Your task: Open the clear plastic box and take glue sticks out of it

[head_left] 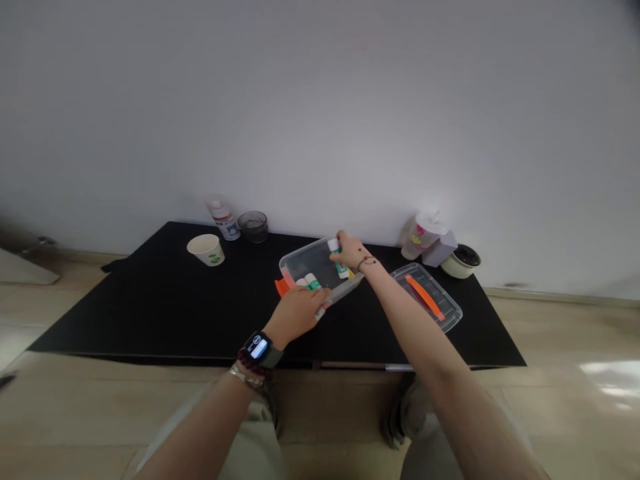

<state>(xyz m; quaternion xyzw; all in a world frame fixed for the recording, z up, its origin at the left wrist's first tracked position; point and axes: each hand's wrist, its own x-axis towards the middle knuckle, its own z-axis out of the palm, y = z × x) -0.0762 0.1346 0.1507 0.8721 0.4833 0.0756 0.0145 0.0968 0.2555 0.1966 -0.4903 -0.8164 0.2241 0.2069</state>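
Note:
A clear plastic box [295, 260] with an orange latch [283, 287] stands uncovered on the black table. My right hand [351, 253] reaches over its right side, fingers closed round a white glue stick [342, 269] with a green label, held upright and slightly tilted. At the near left corner, my left hand [299, 312] grips the box wall; its fingertips are partly hidden. Beside those fingers more white-and-green glue sticks [313, 281] lie inside the box. Something small and yellow shows by the right hand. The box's clear lid [453, 310] with an orange handle [425, 297] lies to the right.
On the black table [150, 307], a paper cup [207, 251], a white spray bottle [224, 219] and a dark glass bowl [253, 228] stand at the left. A lidded tumbler [423, 237], a pale box [440, 250] and a cream pot [460, 262] stand back right, against the wall.

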